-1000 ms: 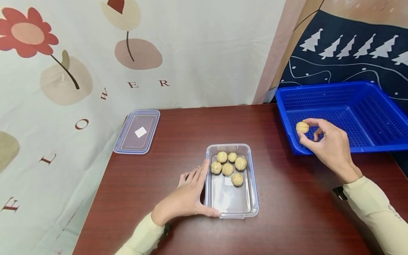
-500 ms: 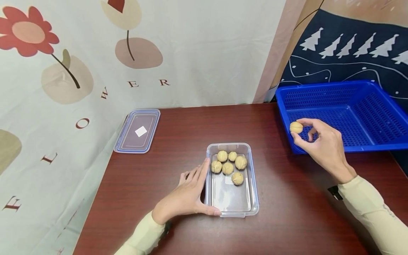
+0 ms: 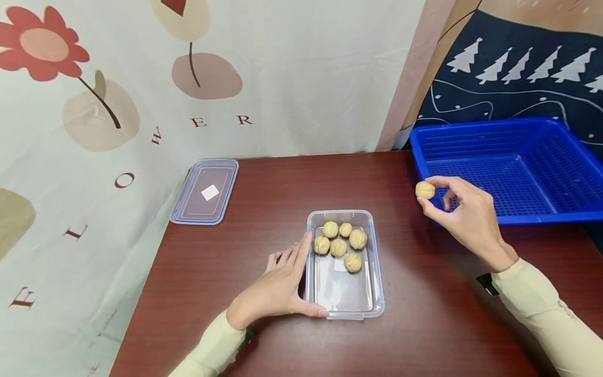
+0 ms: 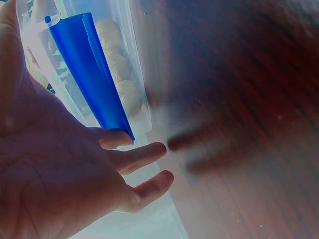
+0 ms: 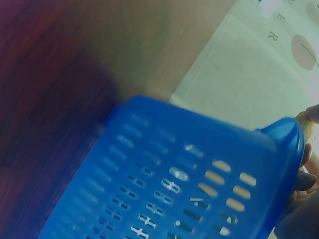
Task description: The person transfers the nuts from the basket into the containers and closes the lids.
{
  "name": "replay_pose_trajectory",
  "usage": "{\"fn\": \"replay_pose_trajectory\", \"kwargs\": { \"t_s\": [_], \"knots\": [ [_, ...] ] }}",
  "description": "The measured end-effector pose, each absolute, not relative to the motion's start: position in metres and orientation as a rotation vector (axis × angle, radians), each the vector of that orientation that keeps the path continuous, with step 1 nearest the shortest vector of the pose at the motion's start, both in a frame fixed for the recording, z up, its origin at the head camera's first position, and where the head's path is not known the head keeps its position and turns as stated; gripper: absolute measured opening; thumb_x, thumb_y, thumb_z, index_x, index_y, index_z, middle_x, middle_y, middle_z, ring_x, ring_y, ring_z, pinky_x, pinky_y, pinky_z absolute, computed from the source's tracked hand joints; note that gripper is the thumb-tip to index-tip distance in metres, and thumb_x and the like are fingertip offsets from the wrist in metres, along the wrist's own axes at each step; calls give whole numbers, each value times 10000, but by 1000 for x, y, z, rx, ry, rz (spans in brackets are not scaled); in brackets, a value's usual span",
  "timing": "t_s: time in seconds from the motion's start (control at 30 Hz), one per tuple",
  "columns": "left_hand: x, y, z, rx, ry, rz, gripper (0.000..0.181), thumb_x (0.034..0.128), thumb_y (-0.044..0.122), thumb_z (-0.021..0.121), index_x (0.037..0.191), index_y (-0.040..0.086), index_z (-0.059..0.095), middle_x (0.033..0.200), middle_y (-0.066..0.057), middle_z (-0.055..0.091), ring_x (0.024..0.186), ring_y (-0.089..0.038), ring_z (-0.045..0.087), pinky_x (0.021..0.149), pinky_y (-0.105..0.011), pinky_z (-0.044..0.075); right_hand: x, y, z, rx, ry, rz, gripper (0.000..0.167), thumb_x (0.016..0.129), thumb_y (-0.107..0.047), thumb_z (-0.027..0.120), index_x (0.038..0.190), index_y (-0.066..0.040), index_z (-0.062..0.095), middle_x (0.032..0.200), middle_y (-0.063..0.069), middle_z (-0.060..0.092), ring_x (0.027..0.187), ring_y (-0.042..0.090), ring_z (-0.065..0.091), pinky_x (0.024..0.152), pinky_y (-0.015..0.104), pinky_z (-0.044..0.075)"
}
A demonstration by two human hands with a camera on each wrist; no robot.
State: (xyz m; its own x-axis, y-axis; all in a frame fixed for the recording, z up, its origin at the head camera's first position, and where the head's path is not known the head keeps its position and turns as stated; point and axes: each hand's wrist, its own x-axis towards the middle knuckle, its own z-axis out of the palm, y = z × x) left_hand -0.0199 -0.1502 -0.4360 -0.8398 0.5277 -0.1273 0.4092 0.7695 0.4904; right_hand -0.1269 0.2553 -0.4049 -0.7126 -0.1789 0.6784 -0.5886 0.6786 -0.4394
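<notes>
Between thumb and fingertips my right hand [image 3: 471, 217] pinches a walnut [image 3: 425, 190], held up by the left rim of the blue basket [image 3: 499, 128]. My left hand [image 3: 278, 288] lies against the left side of a clear plastic container [image 3: 341, 301], fingers extended along the wall and thumb at its near edge. Inside, several walnuts [image 3: 338, 247] sit mostly toward the far end. The left wrist view shows the palm [image 4: 55, 164] and walnuts [image 4: 119, 69] through the container's wall. In the right wrist view the basket's slotted side [image 5: 174, 154] hides most of the hand.
A container lid [image 3: 204, 192] with a white label lies at the back left of the brown table [image 3: 273, 188]. A flower-printed curtain [image 3: 306, 78] hangs along the back and left. Dark tree-patterned cloth [image 3: 509, 99] is behind the basket.
The right hand has moved left with the walnut, from above the basket's inside to its left rim. The left hand has stayed at the container.
</notes>
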Motion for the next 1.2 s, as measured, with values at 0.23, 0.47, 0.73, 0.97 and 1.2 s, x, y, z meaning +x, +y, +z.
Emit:
{"fn": "replay_pose_trajectory", "kwargs": {
  "t_s": [0.23, 0.47, 0.73, 0.97, 1.2],
  "knots": [
    [-20, -151, -436, 736, 2713, 665, 1569, 724, 787, 878, 1749, 91, -83, 1778, -199, 218, 1569, -399, 344, 1143, -650, 297, -121, 245, -410, 686, -2301, 868, 498, 743, -95, 953, 1217, -72, 801, 754, -4, 559, 683, 86, 457, 603, 193, 286],
    [-19, -151, -435, 720, 2704, 684, 1565, 726, 784, 879, 1750, 102, -88, 1775, -205, 226, 1567, -403, 346, 1140, -651, 290, -112, 230, -413, 772, -2312, 872, 508, 761, -102, 941, 1247, -97, 792, 811, -24, 581, 727, 72, 479, 597, 223, 310],
    [-19, -151, -435, 735, 2713, 676, 1565, 726, 781, 878, 1749, 81, -78, 1776, -201, 226, 1562, -400, 355, 1140, -651, 297, -107, 215, -419, 846, -2318, 918, 525, 780, -92, 939, 1279, -111, 780, 899, -55, 625, 762, 63, 499, 613, 210, 347],
    [-19, -151, -438, 753, 2723, 645, 1568, 728, 795, 867, 1746, 81, -89, 1765, -222, 239, 1568, -403, 347, 1142, -643, 299, -102, 201, -425, 875, -2309, 972, 517, 777, -80, 936, 1271, -122, 786, 957, -10, 685, 793, 60, 524, 630, 208, 367],
    [-20, -150, -438, 753, 2730, 637, 1567, 727, 801, 863, 1747, 80, -85, 1767, -225, 232, 1581, -398, 327, 1142, -634, 297, -97, 187, -429, 942, -2304, 973, 457, 816, -138, 918, 1256, -130, 796, 1044, -45, 729, 778, 102, 574, 636, 209, 422]
  ]
}}
